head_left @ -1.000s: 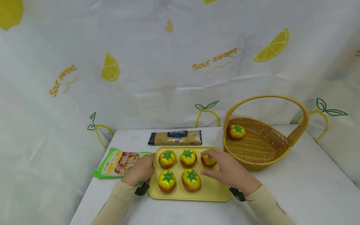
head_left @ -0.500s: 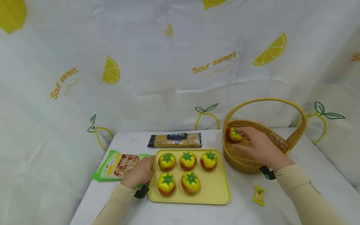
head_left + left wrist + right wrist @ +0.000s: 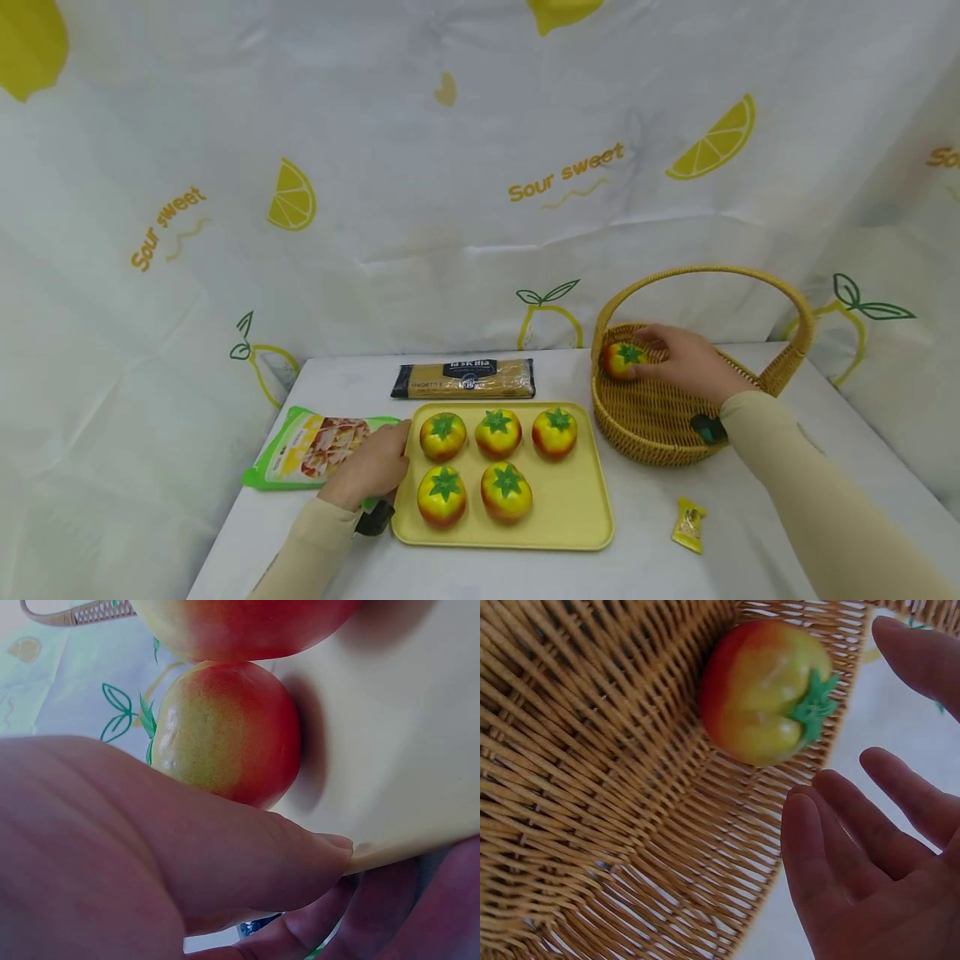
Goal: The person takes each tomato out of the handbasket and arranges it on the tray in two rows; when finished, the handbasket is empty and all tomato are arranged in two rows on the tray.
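Observation:
My left hand [image 3: 373,465] grips the left rim of a yellow tray [image 3: 558,517]; in the left wrist view the thumb [image 3: 300,859] lies at the rim, with fingers curled below it. Several yellow-red tomatoes with green star-shaped tops stand on the tray, among them a tomato [image 3: 442,497] at its near left corner. Over the wicker basket [image 3: 660,417], my right hand [image 3: 693,362] reaches in with its fingers spread. One tomato [image 3: 769,690] lies against the basket wall; in the right wrist view the fingers [image 3: 802,840] are beside it, apart from it, with the palm holding nothing.
A spaghetti packet [image 3: 465,381] lies behind the tray. Left of it, a green and white food bag [image 3: 318,446] is partly behind my left hand. A small yellow wrapped packet [image 3: 688,525] lies in front of the basket, whose tall handle [image 3: 705,271] arches over it.
My right hand has moved from above the tray's far right tomato to the tomato in the basket, uncovering the small yellow packet. The left hand stays on the tray.

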A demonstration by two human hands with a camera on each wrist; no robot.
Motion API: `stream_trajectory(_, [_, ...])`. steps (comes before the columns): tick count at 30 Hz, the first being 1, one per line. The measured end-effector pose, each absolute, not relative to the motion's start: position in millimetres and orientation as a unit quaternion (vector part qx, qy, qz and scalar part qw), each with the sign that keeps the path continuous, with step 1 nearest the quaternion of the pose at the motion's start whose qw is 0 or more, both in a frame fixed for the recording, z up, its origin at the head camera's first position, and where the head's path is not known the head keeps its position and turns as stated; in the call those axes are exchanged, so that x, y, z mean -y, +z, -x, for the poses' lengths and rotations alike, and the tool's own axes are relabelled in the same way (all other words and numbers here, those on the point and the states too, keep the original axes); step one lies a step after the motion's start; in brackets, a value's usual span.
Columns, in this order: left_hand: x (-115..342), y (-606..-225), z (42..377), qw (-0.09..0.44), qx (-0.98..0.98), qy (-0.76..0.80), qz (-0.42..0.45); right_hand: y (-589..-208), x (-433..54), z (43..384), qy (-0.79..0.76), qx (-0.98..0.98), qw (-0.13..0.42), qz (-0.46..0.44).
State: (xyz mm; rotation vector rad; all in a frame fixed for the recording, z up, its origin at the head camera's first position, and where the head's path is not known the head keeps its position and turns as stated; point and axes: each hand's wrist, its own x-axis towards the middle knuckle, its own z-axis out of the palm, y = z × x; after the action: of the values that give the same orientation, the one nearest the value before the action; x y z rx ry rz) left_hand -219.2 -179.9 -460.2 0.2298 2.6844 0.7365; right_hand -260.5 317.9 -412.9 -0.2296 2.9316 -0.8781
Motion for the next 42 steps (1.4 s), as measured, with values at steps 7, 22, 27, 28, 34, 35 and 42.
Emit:
stream_trajectory(7, [180, -463, 220, 0.170, -0.949, 0.252, -0.081, -433, -326, 278, -0.313, -0.946, 0.063, 0.056])
stream_trajectory(22, [178, -459, 220, 0.156, -0.952, 0.246, -0.094, -449, -325, 294, -0.312, -0.947, 0.070, 0.040])
stream_trajectory(27, [179, -460, 219, 0.160, -0.948, 0.254, -0.102, -455, -325, 297, -0.312, -0.947, 0.070, 0.041])
stream_trajectory(28, [179, -460, 219, 0.161, -0.948, 0.255, -0.104, -456, -325, 297, -0.312, -0.947, 0.071, 0.042])
stream_trajectory(34, [179, -461, 219, 0.168, -0.946, 0.260, -0.099, -447, -323, 289, -0.311, -0.946, 0.075, 0.044])
stream_trajectory(35, [179, -461, 219, 0.168, -0.946, 0.260, -0.098, -444, -323, 287, -0.310, -0.947, 0.074, 0.047])
stream_trajectory(42, [180, -461, 219, 0.169, -0.945, 0.262, -0.098, -421, -318, 269, -0.292, -0.952, 0.054, 0.068])
